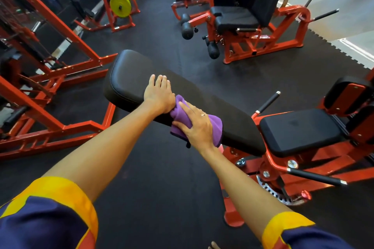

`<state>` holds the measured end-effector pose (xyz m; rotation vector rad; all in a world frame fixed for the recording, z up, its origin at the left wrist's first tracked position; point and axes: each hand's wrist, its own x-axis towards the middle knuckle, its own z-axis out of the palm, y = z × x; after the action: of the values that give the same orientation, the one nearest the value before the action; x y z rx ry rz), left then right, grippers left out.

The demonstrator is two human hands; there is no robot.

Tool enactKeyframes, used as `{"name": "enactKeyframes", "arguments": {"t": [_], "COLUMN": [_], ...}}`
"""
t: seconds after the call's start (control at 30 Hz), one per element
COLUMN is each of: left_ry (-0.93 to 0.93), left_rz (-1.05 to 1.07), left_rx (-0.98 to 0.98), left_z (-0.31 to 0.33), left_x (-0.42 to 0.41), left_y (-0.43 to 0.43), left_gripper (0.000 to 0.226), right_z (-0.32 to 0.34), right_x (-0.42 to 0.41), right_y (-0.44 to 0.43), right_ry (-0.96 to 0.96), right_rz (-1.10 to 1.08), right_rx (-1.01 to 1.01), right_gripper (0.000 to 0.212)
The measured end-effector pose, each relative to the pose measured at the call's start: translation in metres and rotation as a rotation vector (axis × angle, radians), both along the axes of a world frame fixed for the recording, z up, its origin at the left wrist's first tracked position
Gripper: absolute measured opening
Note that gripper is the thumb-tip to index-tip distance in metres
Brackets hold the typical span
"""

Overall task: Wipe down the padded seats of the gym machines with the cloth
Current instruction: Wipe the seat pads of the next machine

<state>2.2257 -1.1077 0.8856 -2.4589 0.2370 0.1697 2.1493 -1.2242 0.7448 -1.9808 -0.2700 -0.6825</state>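
Long pad (131, 79): bare run open toward 10 o'clock beyond the left hand (159, 95), which lies flat on it. At 3 o'clock, black handle (268, 102) and seat pad (299, 131) close the way. Floor mat (162, 32) free at 12; red frame (81, 128) crowds 9.

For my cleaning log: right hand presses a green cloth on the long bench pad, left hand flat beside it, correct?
No: the head view shows the cloth is purple, not green. The right hand presses it on the bench pad, left hand flat beside it.
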Motion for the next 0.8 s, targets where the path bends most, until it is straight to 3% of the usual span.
{"name": "enactKeyframes", "arguments": {"t": [0.13, 0.27, 0.4, 0.53, 0.63, 0.73, 0.8], "left_ry": [-0.003, -0.004, -0.015, -0.014, -0.003, -0.013, -0.017], "left_rz": [-0.002, -0.006, 0.01, 0.019, -0.002, 0.006, 0.016], "left_rx": [-0.011, -0.007, -0.014, -0.007, -0.022, -0.04, -0.047], "left_z": [-0.002, -0.006, -0.013, -0.02, -0.027, -0.032, -0.034], "left_x": [0.0, 0.003, 0.007, 0.013, 0.017, 0.022, 0.027], "left_y": [0.0, 0.001, -0.005, -0.014, -0.018, -0.022, -0.026], "left_gripper": [0.063, 0.063, 0.063, 0.063, 0.062, 0.063, 0.063], "right_z": [-0.044, -0.054, -0.003, 0.031, 0.017, -0.021, -0.036], "right_x": [-0.009, 0.0, 0.053, 0.082, 0.065, 0.047, 0.069], "right_y": [-0.04, -0.06, -0.06, -0.034, -0.042, -0.069, -0.082], "right_ry": [0.046, 0.464, 0.792, 0.699, 0.614, 0.584, 0.679], "right_rz": [0.005, -0.16, -0.093, 0.075, 0.172, 0.121, 0.051], "right_rx": [-0.068, 0.035, 0.151, 0.109, 0.018, -0.037, -0.013], "right_gripper": [0.062, 0.05, 0.043, 0.044, 0.055, 0.055, 0.047]}}
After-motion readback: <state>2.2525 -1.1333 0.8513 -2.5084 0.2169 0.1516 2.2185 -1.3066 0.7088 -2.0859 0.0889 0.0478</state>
